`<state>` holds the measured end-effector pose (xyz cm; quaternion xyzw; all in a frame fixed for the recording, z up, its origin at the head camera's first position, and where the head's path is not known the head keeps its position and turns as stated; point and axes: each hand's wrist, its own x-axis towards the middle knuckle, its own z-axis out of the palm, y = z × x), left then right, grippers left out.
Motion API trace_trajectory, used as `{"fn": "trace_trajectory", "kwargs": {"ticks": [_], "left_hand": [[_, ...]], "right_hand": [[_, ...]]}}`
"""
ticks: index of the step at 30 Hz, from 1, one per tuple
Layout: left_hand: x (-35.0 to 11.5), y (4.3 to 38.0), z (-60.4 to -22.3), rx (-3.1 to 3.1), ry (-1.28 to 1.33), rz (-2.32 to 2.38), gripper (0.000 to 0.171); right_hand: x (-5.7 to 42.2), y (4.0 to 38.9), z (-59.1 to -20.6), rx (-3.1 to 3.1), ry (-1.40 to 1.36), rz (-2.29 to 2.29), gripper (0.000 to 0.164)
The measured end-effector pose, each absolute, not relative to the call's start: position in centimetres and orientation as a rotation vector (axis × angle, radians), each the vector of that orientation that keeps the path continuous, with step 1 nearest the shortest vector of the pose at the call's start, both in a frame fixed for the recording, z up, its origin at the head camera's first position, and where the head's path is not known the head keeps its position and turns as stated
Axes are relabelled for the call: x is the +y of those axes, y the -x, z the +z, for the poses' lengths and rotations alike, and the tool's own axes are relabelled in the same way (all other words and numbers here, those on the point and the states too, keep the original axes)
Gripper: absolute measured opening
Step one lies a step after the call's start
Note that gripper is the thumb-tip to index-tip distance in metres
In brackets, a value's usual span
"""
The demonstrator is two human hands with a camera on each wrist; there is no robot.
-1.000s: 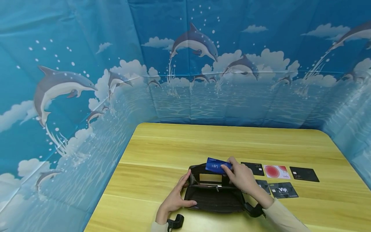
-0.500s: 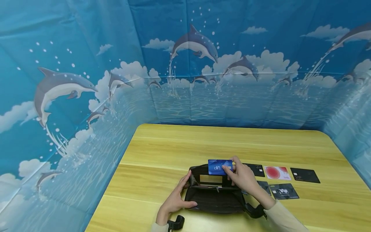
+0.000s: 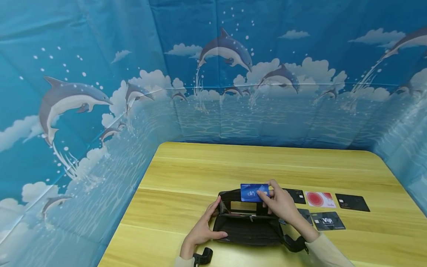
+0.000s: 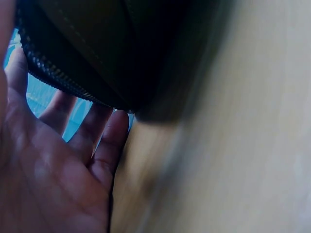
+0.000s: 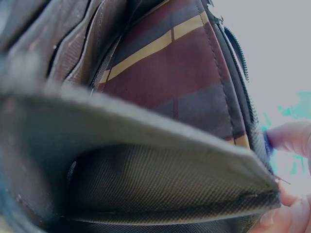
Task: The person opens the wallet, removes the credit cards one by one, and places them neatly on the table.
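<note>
A dark zip-around wallet (image 3: 248, 235) lies unzipped and spread open near the table's front. My left hand (image 3: 201, 228) holds its left end, thumb on the near flap and fingers at the far left corner. In the left wrist view the fingertips touch the wallet's zipped edge (image 4: 53, 73). Between thumb and fingers my right hand (image 3: 281, 204) pinches a blue VIP card (image 3: 250, 192) above the wallet's far side. Striped lining (image 5: 170, 73) and card slots (image 5: 73, 43) show in the right wrist view, with the right fingers (image 5: 291, 138) at its edge, partly out of frame.
Several cards lie right of the wallet: a white card with a red circle (image 3: 320, 199), a black card (image 3: 352, 202), a grey Vip card (image 3: 328, 221), and others partly behind the right hand. A dolphin-print curtain (image 3: 233, 118) hangs around the wooden table (image 3: 267, 163).
The blue card has turned from a slant to nearly level, its face more toward the head camera, and shifted slightly right. The left hand and wallet have hardly moved.
</note>
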<state>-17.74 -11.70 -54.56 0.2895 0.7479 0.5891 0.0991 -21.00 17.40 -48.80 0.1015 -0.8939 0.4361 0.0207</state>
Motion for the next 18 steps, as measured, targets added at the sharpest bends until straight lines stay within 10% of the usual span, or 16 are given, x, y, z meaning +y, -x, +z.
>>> {"fn": "trace_trajectory", "kwargs": {"ticks": [18], "left_hand": [[-11.7,17.7,-54.6,2.211,-0.843,1.751,0.101]], "right_hand": [[18.4,20.4,-49.4,-2.540,-0.149,1.854,0.034]]}}
